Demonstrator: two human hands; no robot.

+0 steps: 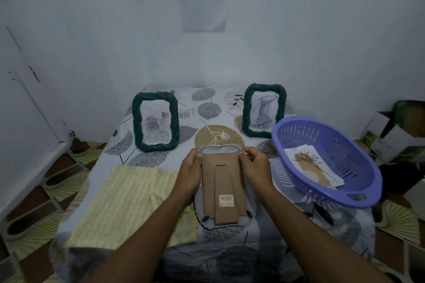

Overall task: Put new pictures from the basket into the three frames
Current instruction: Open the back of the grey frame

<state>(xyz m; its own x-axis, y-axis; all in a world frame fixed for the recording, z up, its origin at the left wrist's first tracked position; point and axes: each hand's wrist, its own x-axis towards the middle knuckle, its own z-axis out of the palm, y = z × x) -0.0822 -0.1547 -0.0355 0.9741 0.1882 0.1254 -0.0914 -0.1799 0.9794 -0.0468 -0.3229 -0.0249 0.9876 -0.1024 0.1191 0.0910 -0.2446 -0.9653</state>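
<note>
At picture centre, the white frame [218,147] lies face down on the surface, its brown backing [226,167] up. The grips of the left hand [189,169] and right hand [254,165] clench its upper corners, apparently opening it. The next move probably calls for freeing the backing, then fetching a picture [315,167] from the basket [322,193] at right.

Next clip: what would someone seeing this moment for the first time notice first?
Front and centre, a face-down frame shows its brown cardboard back, with the left hand and right hand gripping its upper sides. To its right a purple basket sits tilted, holding a plant print. A dark green woven frame stands back left and a second green frame back right.
</note>
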